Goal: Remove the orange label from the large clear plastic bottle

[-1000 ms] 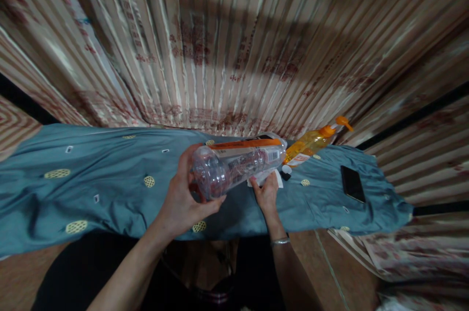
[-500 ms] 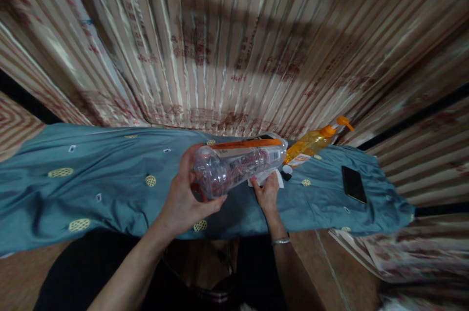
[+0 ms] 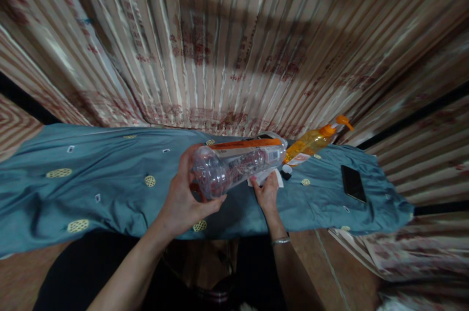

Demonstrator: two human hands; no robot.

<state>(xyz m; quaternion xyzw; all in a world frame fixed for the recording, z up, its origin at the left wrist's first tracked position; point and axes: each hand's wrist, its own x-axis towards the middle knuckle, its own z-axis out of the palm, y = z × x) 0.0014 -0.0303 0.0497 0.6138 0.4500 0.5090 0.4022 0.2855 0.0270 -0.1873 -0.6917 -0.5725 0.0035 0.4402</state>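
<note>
My left hand (image 3: 185, 203) is wrapped round the base end of a large clear plastic bottle (image 3: 234, 169) with an orange-edged label. The bottle is tilted nearly flat above the cloth, its other end pointing right. Under that end, my right hand (image 3: 268, 192) pinches a white tissue (image 3: 279, 179), with the fingertips partly hidden. Just right of the tissue lie a small white cap (image 3: 287, 169) and a small black piece (image 3: 286, 176). A pump bottle (image 3: 308, 147) of yellow-orange liquid stands beyond them, touching or close to the clear bottle's far end; I cannot tell which.
A teal cloth with pineapple prints (image 3: 120, 169) covers the narrow table. A black phone (image 3: 353, 184) lies near its right end. Striped curtains (image 3: 227, 47) hang close behind the table and along both sides.
The view has shifted very slightly. Both hands, the clear bottle and the tissue keep practically the same places.
</note>
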